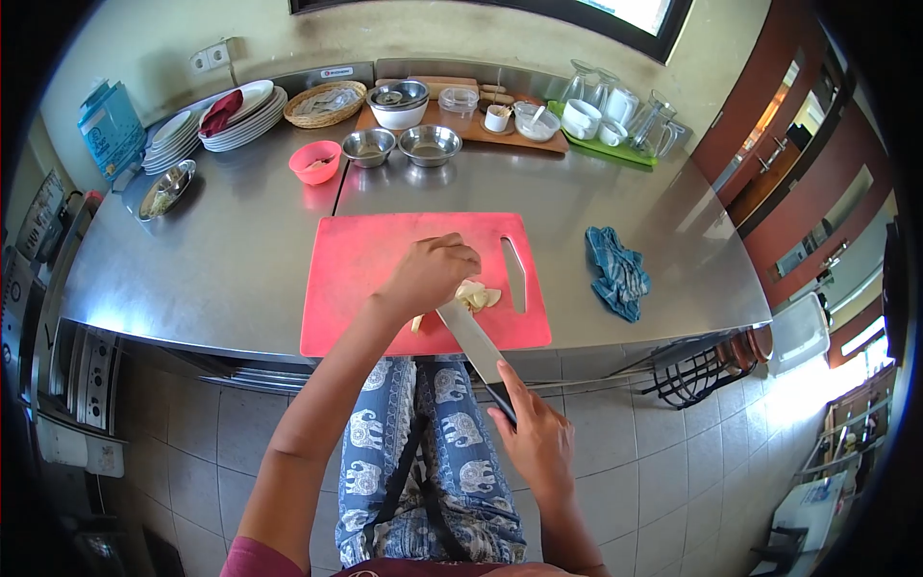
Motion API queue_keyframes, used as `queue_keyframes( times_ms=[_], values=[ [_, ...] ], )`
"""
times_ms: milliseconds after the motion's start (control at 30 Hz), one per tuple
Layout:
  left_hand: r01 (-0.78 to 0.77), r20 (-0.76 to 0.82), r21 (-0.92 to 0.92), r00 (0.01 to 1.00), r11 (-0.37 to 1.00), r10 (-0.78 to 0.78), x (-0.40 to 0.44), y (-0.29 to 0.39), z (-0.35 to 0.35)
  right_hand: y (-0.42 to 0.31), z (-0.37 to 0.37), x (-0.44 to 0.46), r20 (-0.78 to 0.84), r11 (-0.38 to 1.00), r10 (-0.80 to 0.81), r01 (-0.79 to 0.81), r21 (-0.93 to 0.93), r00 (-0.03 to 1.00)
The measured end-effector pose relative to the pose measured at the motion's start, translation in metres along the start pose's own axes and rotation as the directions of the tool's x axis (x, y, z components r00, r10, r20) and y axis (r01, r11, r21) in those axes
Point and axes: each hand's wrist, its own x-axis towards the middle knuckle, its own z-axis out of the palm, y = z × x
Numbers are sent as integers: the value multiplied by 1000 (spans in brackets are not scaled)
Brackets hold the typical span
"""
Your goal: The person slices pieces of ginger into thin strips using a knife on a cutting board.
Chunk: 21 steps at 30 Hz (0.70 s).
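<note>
Slices [478, 295] on the board [356, 260], at the counter [221, 260] edge, likely for easy reach.
Left hand [437, 266] curls beside them, holding something or not, I can't tell; right hand [538, 438] grips the knife [469, 338], forefinger [513, 383] along it, likely for control.

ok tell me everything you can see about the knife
The knife has a broad, shiny, metal-looking blade and a black handle, mostly hidden in the right hand. It slants across the near edge of the pink cutting board, its far end close to pale slices and the left hand; whether it touches either is unclear.
</note>
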Motion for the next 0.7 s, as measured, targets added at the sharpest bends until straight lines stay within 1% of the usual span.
queue_keyframes(
  times_ms=[33, 133, 167, 233, 300, 333, 367, 467, 500, 600, 700],
  values=[
    [15, -5, -22, 1000, 1000, -15, 1, 0, -2, 0, 0, -1, -9, 999, 16, -15, 29, 1000],
    [150, -172, -93, 971, 984, -164, 3, 6, -15, 4, 4, -4, -97, 973, 21, 2, 230, 995],
    [244, -217, -166, 936, 956, -276, 1, 7, -19, 4, 2, -5, -57, 952, 75, -55, 302, 996],
    [405, -279, -316, 825, 858, -492, -10, 7, -27, 3, -5, -6, 35, 884, 173, -171, 436, 984],
    [592, -127, -394, 722, 703, -680, -29, 11, -29, 7, 0, -11, 37, 819, 218, -203, 537, 975],
    [675, -44, -418, 653, 607, -756, -39, 16, -29, 8, 2, -14, 41, 781, 241, -219, 585, 970],
    [709, 6, -392, 639, 586, -769, -48, 21, -28, 7, 0, -14, 78, 741, 277, -265, 617, 958],
    [808, 194, -315, 568, 497, -800, -65, 41, -23, 7, 2, -15, 75, 723, 294, -273, 635, 953],
    [800, 187, -303, 583, 518, -791, -67, 45, -21, 7, 3, -15, 76, 725, 290, -271, 633, 954],
    [808, 121, -296, 561, 509, -819, -66, 49, -20, 9, 5, -15, 65, 736, 285, -261, 625, 956],
    [694, -21, -381, 654, 611, -756, -68, 47, -19, 6, 3, -16, 65, 700, 309, -273, 660, 949]
  ],
)
